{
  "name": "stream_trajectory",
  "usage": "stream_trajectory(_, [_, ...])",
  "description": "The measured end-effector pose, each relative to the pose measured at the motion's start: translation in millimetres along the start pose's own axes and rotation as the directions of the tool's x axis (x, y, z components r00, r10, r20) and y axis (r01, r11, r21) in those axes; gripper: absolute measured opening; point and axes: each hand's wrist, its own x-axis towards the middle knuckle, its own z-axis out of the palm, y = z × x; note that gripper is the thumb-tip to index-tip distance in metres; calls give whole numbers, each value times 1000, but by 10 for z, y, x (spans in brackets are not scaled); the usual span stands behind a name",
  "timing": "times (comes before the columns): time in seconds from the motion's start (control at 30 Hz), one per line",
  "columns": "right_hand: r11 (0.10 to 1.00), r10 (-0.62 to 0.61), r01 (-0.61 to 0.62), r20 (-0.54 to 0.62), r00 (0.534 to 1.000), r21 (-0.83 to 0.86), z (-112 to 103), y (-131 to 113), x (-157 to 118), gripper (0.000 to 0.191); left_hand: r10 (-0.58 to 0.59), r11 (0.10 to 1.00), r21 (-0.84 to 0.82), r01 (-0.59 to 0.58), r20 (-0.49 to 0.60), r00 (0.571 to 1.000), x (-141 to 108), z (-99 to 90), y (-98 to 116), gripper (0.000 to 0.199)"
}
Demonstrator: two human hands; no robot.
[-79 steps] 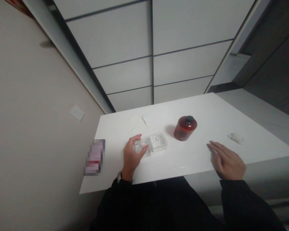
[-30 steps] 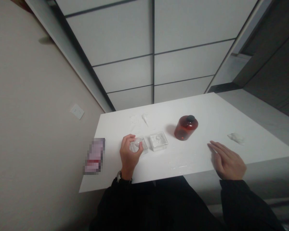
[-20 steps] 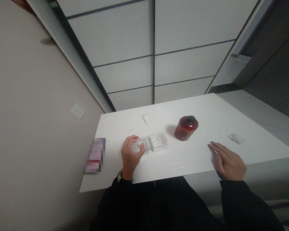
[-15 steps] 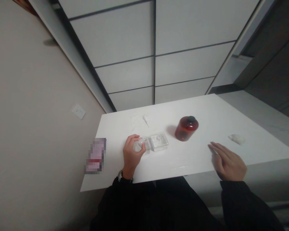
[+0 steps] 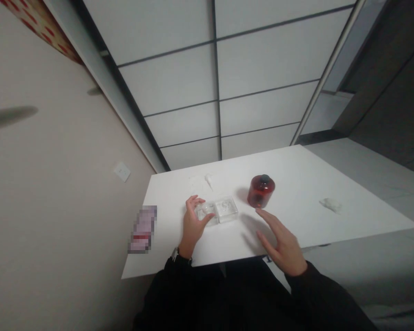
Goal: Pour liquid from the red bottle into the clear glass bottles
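Note:
My left hand (image 5: 193, 224) rests around a small clear box (image 5: 212, 222), with the thumb on its near side and the fingers at its far left edge. A second clear box (image 5: 227, 209), with a rounded see-through shape on top, stands right against it. My right hand (image 5: 281, 241) hovers over the front part of the table, thumb and fingers apart, with nothing in it. Just beyond its fingertips is a reddish-brown bottle (image 5: 261, 192) with a dark cap. Behind the boxes lies a small white nozzle-like piece (image 5: 209, 181).
A crumpled whitish, partly clear piece (image 5: 331, 205) lies at the right of the white table (image 5: 310, 184). At the left edge is a blurred-out pinkish object (image 5: 143, 230). A wall with a socket (image 5: 122, 171) borders the left; panelled sliding doors (image 5: 255, 78) stand behind.
My right hand has moved left from the table's right side towards the bottle, and its fingers have spread. The left hand stays at the box, now closer against the other one. The view has shifted.

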Motion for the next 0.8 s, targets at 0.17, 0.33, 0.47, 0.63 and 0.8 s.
stream_trajectory(0.17, [977,91,-123,178,980,173,322,-265,224,74,53,995,82,-52,-13,999,96,-146,85,82])
stream_trajectory(0.33, [933,199,-222,109,974,284,331,-169,136,61,-151,909,410,69,172,973,687,-298,136,38])
stream_trajectory(0.47, [891,326,-302,-15,945,340,244,-25,-131,44,-275,813,572,108,214,937,1362,-106,59,37])
stream_trajectory(0.63, [869,418,-368,-92,904,331,0,34,-558,37,-343,712,699,69,260,903,1865,234,37,33])
stream_trajectory(0.8, [868,477,-429,-180,860,250,-328,126,-1010,36,-266,739,674,-6,300,916,2045,273,196,24])
